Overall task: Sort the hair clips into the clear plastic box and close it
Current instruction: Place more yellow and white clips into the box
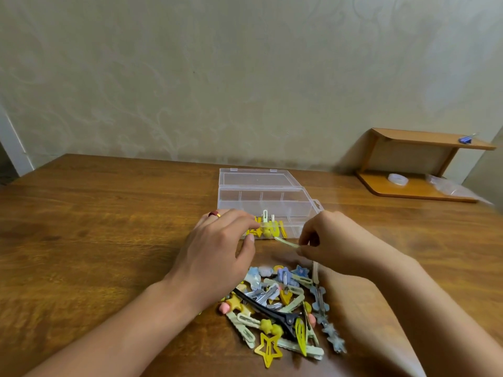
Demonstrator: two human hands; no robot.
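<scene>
A: Hair clips (283, 308), mixed pile on the wooden table (95, 227) near edge, between both forearms. Clear plastic box (268, 205) just behind the hands, lid open.

B: Anything in it?

A: Yellow clips (268, 228) in a front compartment, partly hidden by the left hand (217, 246). Its fingertips reach the box front, fingers bent; can't tell if they hold anything.

B: Right hand (329, 240)?

A: Fingers together, pinching a pale green clip (285, 242) just before the box. Motion-blurred.
</scene>
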